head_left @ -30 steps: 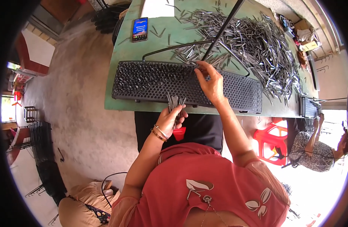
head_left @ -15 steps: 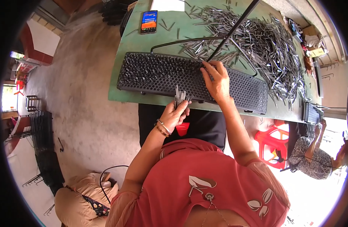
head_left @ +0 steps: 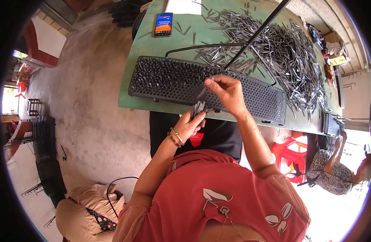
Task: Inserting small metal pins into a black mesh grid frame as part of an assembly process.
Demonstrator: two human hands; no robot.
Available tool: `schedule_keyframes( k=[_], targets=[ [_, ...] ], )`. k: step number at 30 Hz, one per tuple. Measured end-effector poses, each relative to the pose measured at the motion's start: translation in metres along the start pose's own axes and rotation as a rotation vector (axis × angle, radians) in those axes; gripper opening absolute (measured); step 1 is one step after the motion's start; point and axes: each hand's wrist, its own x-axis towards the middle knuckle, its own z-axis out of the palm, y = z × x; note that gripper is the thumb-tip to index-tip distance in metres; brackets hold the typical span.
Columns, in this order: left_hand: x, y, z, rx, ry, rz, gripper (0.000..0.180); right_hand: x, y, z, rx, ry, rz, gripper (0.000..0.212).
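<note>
A long black perforated panel (head_left: 254,97) lies along the near edge of the green table. Many of its left-hand holes have short thin metal strips (head_left: 161,74) standing in them; its right part shows bare holes. My left hand (head_left: 189,126) is closed round a bundle of thin metal strips (head_left: 199,108), just in front of the panel's near edge. Above the panel's middle, my right hand (head_left: 230,97) pinches a thin metal strip (head_left: 202,92) between thumb and forefinger, close over the bundle; motion blurs it slightly.
A big heap of loose metal strips (head_left: 290,60) covers the table's right side. Behind the panel runs a bent black rod frame (head_left: 201,46) with a slanting black pole (head_left: 258,32). A phone (head_left: 163,25) lies far left. Another person (head_left: 334,169) works at right, near a red stool (head_left: 289,155).
My right hand has drawn back from the panel's holes toward my left hand and now pinches a strip beside the bundle. The bundle in my left hand has tilted slightly.
</note>
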Motion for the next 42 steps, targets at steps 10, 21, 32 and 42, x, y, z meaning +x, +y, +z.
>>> schedule_keyframes(
  k=[10, 21, 32, 42],
  targets=[
    [-0.001, 0.000, -0.001, -0.126, 0.041, -0.068, 0.023, 0.023, 0.017, 0.030, -0.294, 0.124, -0.275, 0.017],
    [-0.002, 0.001, -0.001, -0.240, 0.058, -0.090, 0.025, 0.025, 0.018, 0.030, -0.485, 0.051, -0.440, 0.016],
    [-0.002, 0.000, -0.004, -0.277, 0.095, -0.100, 0.026, 0.025, 0.020, 0.034, -0.592, 0.097, -0.578, 0.014],
    [-0.003, 0.002, -0.001, -0.285, 0.100, -0.032, 0.024, 0.027, 0.017, 0.026, -0.578, 0.062, -0.625, 0.013]
  ],
)
